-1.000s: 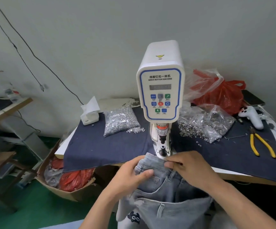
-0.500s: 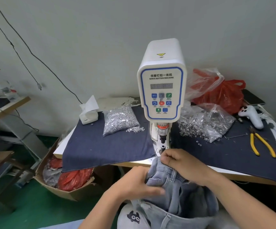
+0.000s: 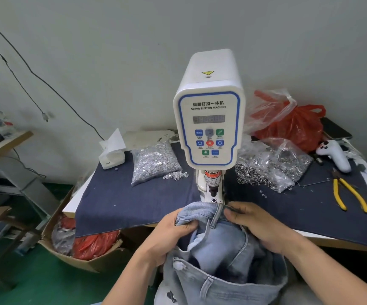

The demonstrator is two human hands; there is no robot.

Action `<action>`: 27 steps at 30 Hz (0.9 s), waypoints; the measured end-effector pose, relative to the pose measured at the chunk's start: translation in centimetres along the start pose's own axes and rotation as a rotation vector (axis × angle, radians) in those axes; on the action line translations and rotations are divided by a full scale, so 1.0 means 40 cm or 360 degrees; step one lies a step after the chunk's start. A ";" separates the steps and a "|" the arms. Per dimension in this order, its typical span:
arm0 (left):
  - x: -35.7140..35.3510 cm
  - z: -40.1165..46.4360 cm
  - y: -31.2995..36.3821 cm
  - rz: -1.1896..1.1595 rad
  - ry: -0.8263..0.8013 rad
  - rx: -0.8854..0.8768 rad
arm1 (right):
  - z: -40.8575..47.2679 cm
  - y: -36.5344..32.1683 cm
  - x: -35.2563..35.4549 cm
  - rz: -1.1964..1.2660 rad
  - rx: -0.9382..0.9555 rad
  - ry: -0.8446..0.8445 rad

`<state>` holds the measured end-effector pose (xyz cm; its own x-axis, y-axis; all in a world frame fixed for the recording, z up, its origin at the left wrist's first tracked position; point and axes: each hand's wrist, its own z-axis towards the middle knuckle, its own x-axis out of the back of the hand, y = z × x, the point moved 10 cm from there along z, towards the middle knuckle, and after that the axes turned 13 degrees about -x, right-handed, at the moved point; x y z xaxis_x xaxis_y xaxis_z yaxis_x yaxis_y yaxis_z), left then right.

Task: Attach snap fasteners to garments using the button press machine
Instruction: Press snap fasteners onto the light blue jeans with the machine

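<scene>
A white servo button machine (image 3: 208, 119) stands at the table's front edge, its press head (image 3: 212, 190) just above the cloth. Light blue jeans (image 3: 219, 243) hang from the table edge, waistband raised to the machine's base. My left hand (image 3: 169, 234) grips the waistband on the left, fingers curled over the fabric. On the right, my right hand (image 3: 255, 223) pinches the waistband beside a belt loop (image 3: 216, 216). A white fastener (image 3: 178, 265) shows on the lower flap of the jeans.
Dark denim cloth (image 3: 121, 199) covers the table. A bag of silver snap parts (image 3: 154, 164) lies left of the machine, another bag (image 3: 272, 166) right of it. Yellow pliers (image 3: 349, 194), a white controller (image 3: 334, 155), a red bag (image 3: 292, 126), and a cardboard box (image 3: 83, 245) on the floor.
Both hands have spread the waistband wider under the press head. My left hand moved up to grip the band's left part; my right hand shifted right along it.
</scene>
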<state>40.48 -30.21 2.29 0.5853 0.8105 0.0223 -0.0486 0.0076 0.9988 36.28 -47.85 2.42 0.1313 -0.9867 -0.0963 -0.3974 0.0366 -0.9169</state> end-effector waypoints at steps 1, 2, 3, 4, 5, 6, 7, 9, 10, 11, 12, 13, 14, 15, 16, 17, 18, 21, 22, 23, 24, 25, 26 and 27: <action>0.000 0.005 -0.005 0.0039 0.0010 0.0013 | 0.010 0.007 0.011 0.0102 -0.0040 0.0037; 0.000 0.008 -0.013 0.0065 0.0019 0.0026 | 0.019 0.011 0.022 0.0152 -0.0079 0.0072; -0.001 0.008 -0.023 0.0056 0.0034 0.0043 | 0.025 0.013 0.028 0.0149 -0.0109 0.0096; -0.004 0.007 -0.035 0.0009 0.0038 0.0060 | 0.030 0.014 0.032 0.0128 -0.0134 0.0120; -0.011 0.006 -0.044 -0.0063 0.0037 0.0080 | 0.037 0.016 0.036 0.0117 -0.0157 0.0143; -0.019 0.004 -0.051 -0.0151 0.0037 0.0107 | 0.044 0.019 0.040 0.0121 -0.0184 0.0168; -0.030 0.004 -0.055 -0.0252 0.0034 0.0151 | 0.050 0.021 0.043 0.0133 -0.0207 0.0192; -0.044 0.008 -0.071 -0.0447 0.0046 0.0265 | 0.063 0.024 0.048 0.0148 -0.0229 0.0227; -0.047 0.012 -0.076 -0.0500 0.0055 0.0307 | 0.068 0.024 0.052 0.0157 -0.0228 0.0248; -0.050 0.017 -0.077 -0.0496 0.0047 0.0317 | 0.074 0.023 0.058 0.0174 -0.0224 0.0276; -0.050 0.024 -0.074 -0.0378 0.0018 0.0290 | 0.079 0.023 0.066 0.0206 -0.0222 0.0307; -0.049 0.033 -0.067 -0.0152 -0.0016 0.0239 | 0.084 0.023 0.074 0.0253 -0.0224 0.0333; -0.047 0.040 -0.057 0.0126 -0.0036 0.0179 | 0.089 0.025 0.083 0.0292 -0.0233 0.0352; -0.043 0.044 -0.047 0.0392 -0.0014 0.0121 | 0.093 0.029 0.089 0.0306 -0.0251 0.0362; -0.033 0.048 -0.036 0.0584 0.0061 0.0067 | 0.097 0.033 0.094 0.0292 -0.0270 0.0361; -0.023 0.051 -0.024 0.0668 0.0141 0.0009 | 0.101 0.035 0.096 0.0267 -0.0283 0.0347; -0.016 0.052 -0.014 0.0674 0.0185 -0.0050 | 0.102 0.037 0.095 0.0244 -0.0293 0.0323; -0.004 0.054 0.002 0.0514 0.0117 -0.0163 | 0.104 0.046 0.081 0.0233 -0.0347 0.0180; -0.003 0.054 -0.002 0.0392 0.0083 -0.0148 | 0.104 0.049 0.074 0.0213 -0.0376 0.0123; -0.005 0.053 -0.014 0.0237 0.0056 -0.0105 | 0.105 0.051 0.071 0.0178 -0.0398 0.0087; -0.011 0.050 -0.032 0.0071 0.0017 -0.0040 | 0.109 0.053 0.070 0.0144 -0.0407 0.0077; -0.025 0.045 -0.048 -0.0092 -0.0048 0.0031 | 0.109 0.051 0.074 0.0139 -0.0400 0.0098; -0.041 0.042 -0.062 -0.0238 -0.0122 0.0095 | 0.111 0.049 0.078 0.0169 -0.0384 0.0127; -0.052 0.041 -0.073 -0.0363 -0.0174 0.0142 | 0.114 0.047 0.079 0.0227 -0.0369 0.0147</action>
<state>40.72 -32.86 -0.59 0.6571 0.7257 -0.2039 0.1630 0.1273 0.9784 40.09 -50.17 -1.38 -0.0203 -0.9848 -0.1726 -0.6043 0.1496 -0.7826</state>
